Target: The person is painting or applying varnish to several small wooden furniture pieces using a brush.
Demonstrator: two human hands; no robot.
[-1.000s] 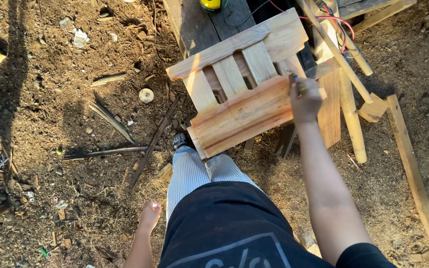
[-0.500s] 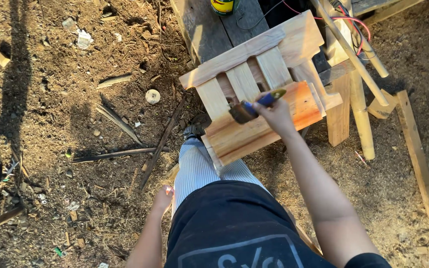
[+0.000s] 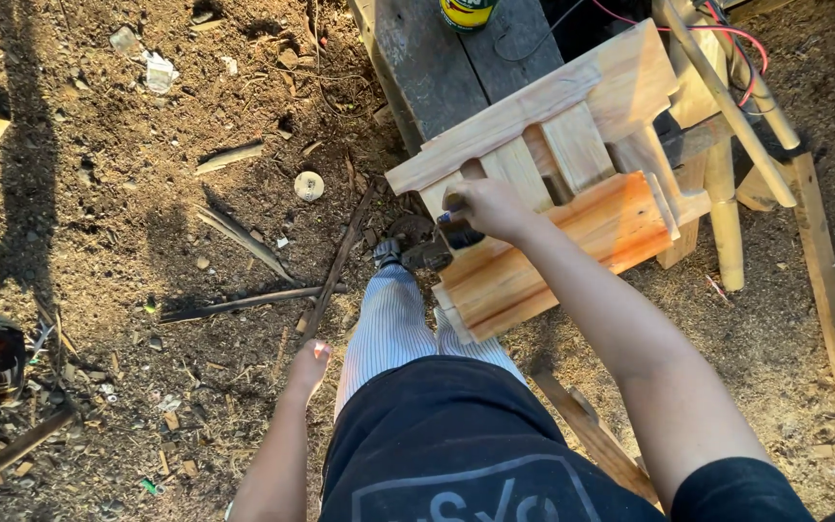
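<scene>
Hammer (image 3: 432, 253) now sits low at the near left corner of the wooden slat frame (image 3: 553, 208), its dark head beside the person's shoe; half a second ago it was held higher, over the middle of the orange-lit board. Right hand (image 3: 487, 206) has moved leftward along the frame and is now at the left end of the top rail. Fingers (image 3: 458, 205) are curled closed around the handle, of which only a short blue stretch shows below the knuckles; the head hangs just below and left of the fist. Left hand (image 3: 309, 362) hangs by the striped trouser leg, fingers loosely bent, holding nothing visible. Frame leans on a dark bench (image 3: 437, 58) over bare dirt.
</scene>
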